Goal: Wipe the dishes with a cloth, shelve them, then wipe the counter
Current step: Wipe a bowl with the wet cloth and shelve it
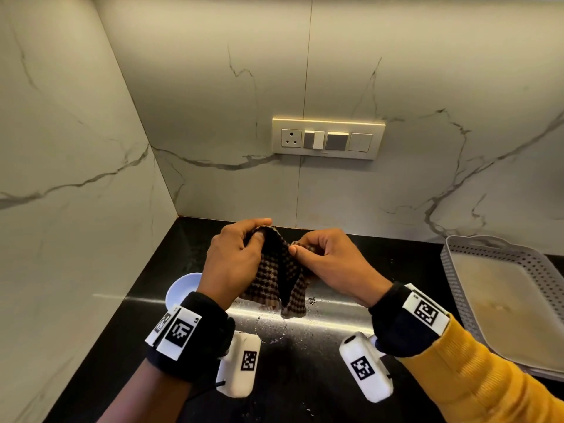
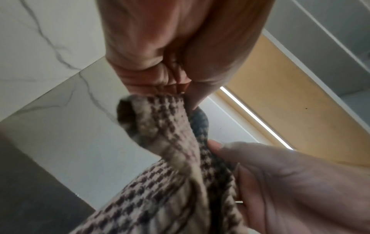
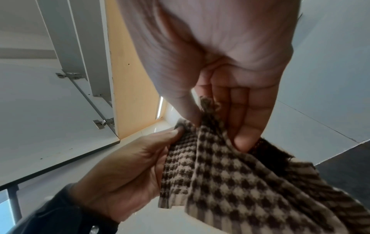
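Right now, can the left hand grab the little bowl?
Probably not yet. The left hand is busy pinching the cloth with the right hand. The bowl sits close beneath its wrist, nothing blocking.

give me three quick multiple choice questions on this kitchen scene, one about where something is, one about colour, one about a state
1. Where is the perforated grey tray?
A. on the counter to the person's right
B. hanging on the wall
C. in the left hand

2. What colour is the sleeve on the right arm?
A. blue
B. mustard yellow
C. white

3. How is the checked cloth held?
A. lying flat on the counter
B. draped over the tray
C. pinched by both hands, hanging above the counter

Answers:
1. A, since the tray sits on the black counter at the right edge.
2. B, the sleeve behind the wrist strap is yellow.
3. C, the left hand and right hand each pinch the cloth's top.
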{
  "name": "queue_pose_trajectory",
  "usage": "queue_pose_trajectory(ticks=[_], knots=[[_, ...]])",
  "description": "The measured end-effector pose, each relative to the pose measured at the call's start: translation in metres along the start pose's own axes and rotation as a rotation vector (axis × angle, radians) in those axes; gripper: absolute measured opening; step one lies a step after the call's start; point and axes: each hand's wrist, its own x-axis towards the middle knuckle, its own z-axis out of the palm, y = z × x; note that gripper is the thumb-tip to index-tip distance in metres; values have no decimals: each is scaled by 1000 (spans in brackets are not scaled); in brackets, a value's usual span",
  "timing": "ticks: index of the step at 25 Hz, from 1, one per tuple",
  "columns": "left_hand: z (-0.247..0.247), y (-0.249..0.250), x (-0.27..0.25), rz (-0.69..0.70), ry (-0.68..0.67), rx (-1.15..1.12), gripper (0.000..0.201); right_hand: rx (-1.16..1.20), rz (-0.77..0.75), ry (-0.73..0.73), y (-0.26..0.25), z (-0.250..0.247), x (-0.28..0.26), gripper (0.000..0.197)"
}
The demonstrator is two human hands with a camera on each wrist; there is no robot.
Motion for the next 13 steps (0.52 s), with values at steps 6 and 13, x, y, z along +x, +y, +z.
queue_pose_trajectory(ticks=[6, 13], knots=[[6, 0, 7, -97, 52, -270, 33, -73, -106, 67, -9, 1, -8, 12], [1, 1, 8, -54, -110, -332, 23, 50, -77, 103, -8, 9, -6, 11]])
